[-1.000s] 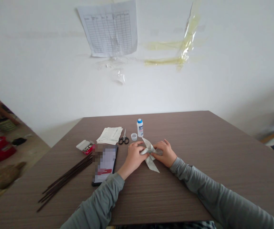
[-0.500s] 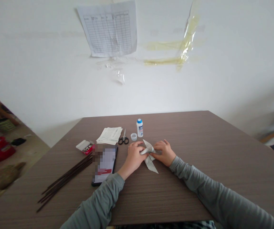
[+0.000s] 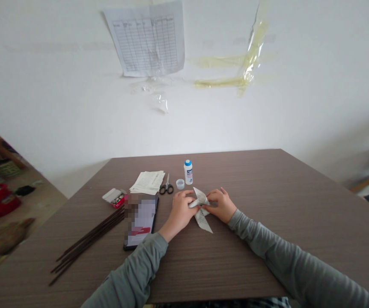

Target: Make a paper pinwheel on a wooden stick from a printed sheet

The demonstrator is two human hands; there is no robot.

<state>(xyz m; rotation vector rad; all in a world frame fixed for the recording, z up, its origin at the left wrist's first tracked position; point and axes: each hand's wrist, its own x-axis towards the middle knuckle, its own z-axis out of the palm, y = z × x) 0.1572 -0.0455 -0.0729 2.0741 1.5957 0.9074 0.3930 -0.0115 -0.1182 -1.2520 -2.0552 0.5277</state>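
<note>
A folded paper pinwheel shape [image 3: 203, 220], printed with text and with pointed blades, is held low over the table between both hands. My left hand [image 3: 182, 208] is closed on its left side, thumb and fingers pinching the paper. From the right, my right hand [image 3: 222, 206] pinches the opposite side between thumb and fingers. Just beyond the hands stand a white bottle with a blue cap [image 3: 188, 173] and a small clear plastic cup or lid [image 3: 180, 184]. Black-handled scissors [image 3: 166, 186] lie to the left of these.
On the brown table [image 3: 261, 179], a stack of printed paper squares [image 3: 147, 182] lies at the back left. Nearer are an open small box [image 3: 115, 197], a phone [image 3: 142, 222] and several thin dark sticks [image 3: 90, 241]. A white wall [image 3: 75, 107] rises behind the table.
Almost nothing differs. Both hands keep their grip on the paper, whose lower blade has shifted very slightly.
</note>
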